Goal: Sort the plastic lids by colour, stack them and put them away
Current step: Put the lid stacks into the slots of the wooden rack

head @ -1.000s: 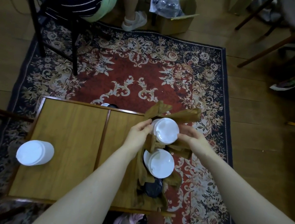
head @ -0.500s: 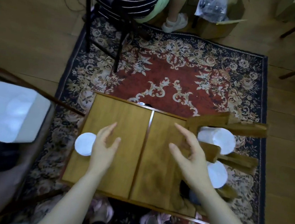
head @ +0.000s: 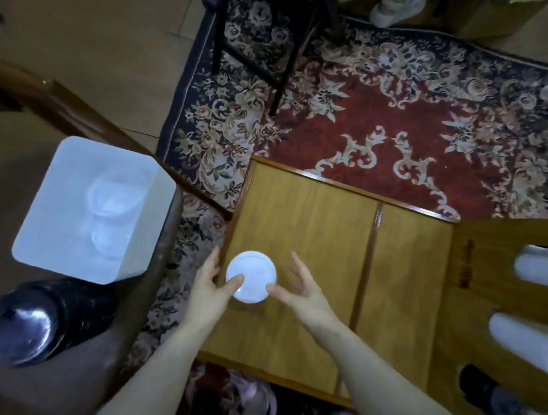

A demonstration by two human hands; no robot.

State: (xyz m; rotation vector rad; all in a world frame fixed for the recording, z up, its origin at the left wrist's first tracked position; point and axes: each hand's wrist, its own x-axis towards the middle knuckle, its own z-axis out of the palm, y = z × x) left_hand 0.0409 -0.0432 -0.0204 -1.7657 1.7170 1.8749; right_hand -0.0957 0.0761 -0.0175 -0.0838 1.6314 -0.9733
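Head view: white lid stack on the table, both hands closing in

Item 1, far left. I log a white rectangular plastic bin (head: pixel 93 209) on a dark seat, with blurred clear round shapes inside; I cannot tell what they are. Just below it lies a stack of dark glossy round plastic lids (head: pixel 41 320), tipped on its side.

Item 2, centre. A stack of white round plastic lids (head: pixel 251 277) stands near the left edge of the small wooden folding table (head: pixel 316 219). Top face is smooth, pale and circular with a faint raised rim; the stack's height is hard to read from above. My left hand (head: pixel 212 289) touches it with the thumb at the lower left rim, fingers straight beside it. My right hand (head: pixel 303 292) has its thumb tip at the lower right rim, fingers spread wide and relaxed. Neither hand is closed round the stack yet.

Handling note, my judgement: take the stack from both sides at once, fingers low on the wall, so the lids stay aligned and none slides off. Lift straight up before carrying.

Item 3, far right. A wooden slatted rack (head: pixel 510 298) holds two white lid stacks (head: pixel 547 272) and one dark stack (head: pixel 487 395) lying between its bars.
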